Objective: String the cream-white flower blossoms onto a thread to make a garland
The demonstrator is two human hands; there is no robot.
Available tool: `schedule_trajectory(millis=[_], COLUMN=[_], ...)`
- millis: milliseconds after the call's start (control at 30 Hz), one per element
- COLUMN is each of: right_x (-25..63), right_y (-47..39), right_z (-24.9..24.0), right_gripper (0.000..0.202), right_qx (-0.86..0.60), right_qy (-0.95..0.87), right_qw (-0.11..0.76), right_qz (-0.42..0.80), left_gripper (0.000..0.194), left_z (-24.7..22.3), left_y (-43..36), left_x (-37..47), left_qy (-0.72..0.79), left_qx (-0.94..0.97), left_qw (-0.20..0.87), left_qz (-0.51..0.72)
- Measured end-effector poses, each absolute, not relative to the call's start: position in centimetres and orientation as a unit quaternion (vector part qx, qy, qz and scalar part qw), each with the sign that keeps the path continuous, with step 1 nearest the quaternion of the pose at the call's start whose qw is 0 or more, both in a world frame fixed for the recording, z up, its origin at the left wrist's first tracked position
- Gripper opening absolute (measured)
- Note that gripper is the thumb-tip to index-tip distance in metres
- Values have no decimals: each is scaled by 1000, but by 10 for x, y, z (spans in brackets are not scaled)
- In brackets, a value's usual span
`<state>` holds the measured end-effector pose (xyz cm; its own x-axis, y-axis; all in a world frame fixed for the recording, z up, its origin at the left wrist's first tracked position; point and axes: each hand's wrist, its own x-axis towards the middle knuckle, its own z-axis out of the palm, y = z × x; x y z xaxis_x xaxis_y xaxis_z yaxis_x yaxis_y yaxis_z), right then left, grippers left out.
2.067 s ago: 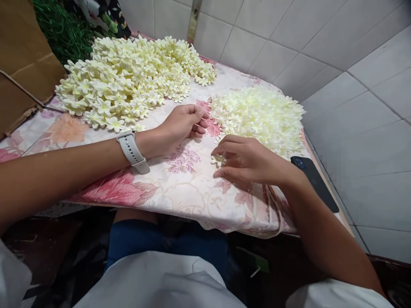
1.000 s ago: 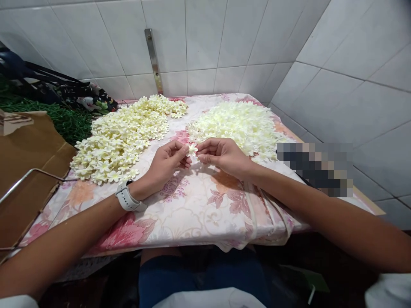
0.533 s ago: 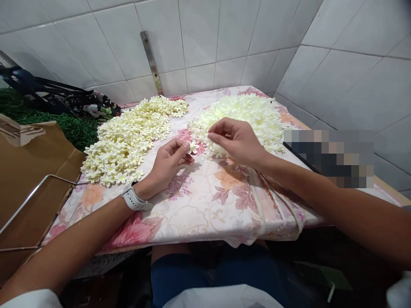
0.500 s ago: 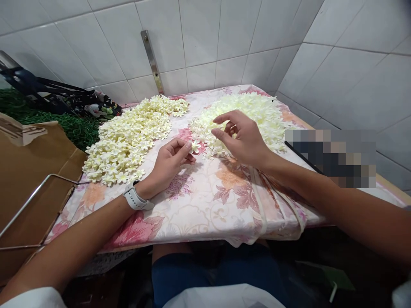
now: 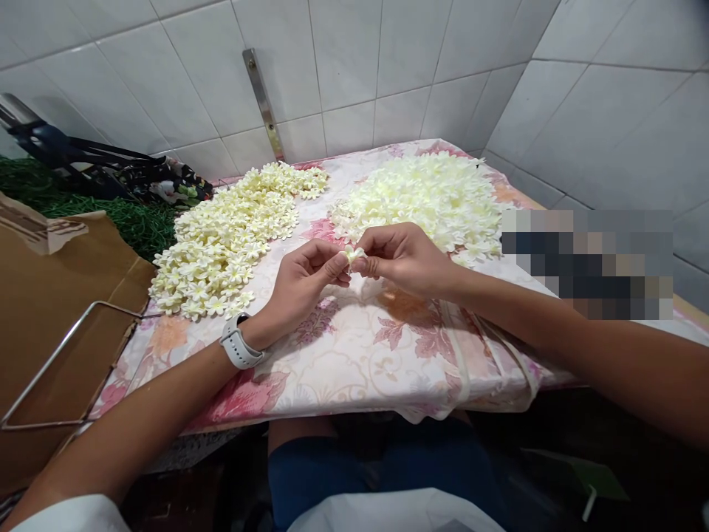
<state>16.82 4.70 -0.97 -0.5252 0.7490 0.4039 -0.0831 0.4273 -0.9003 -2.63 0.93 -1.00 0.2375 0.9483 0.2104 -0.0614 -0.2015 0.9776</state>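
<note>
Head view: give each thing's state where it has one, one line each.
left hand: grip closed on flower
right hand: grip closed on flower
flower: held between both hands
left flower pile: heaped
right flower pile: heaped
watch: worn on left wrist
tablecloth: spread out

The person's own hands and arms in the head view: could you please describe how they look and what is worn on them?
Both the left hand and right hand are without gloves. The left wrist wears a watch with a pale grey-white band and a dark case edge; no band shows on the right wrist. A white sleeve shows on the left arm.
</note>
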Motion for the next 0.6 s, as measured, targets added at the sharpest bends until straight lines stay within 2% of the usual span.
schedule_trajectory(millis=[367,533,600], right_x=[172,181,184], right_y=[49,60,63], right_z=[-5,-6,-4], right_gripper=[32,18,24], right_qx=[-301,-366,-394], right_qy=[-715,-701,-704], right_qw=[396,453,487], right_qz=[492,410,335], left_gripper=[28,32,32], left_z=[-7,-6,-5], left_y=[11,14,14], left_x=[-25,-26,-27], left_qy=[366,393,401], left_qx=[550,522,525], left_qw=[524,507,511], left_qz=[538,562,550])
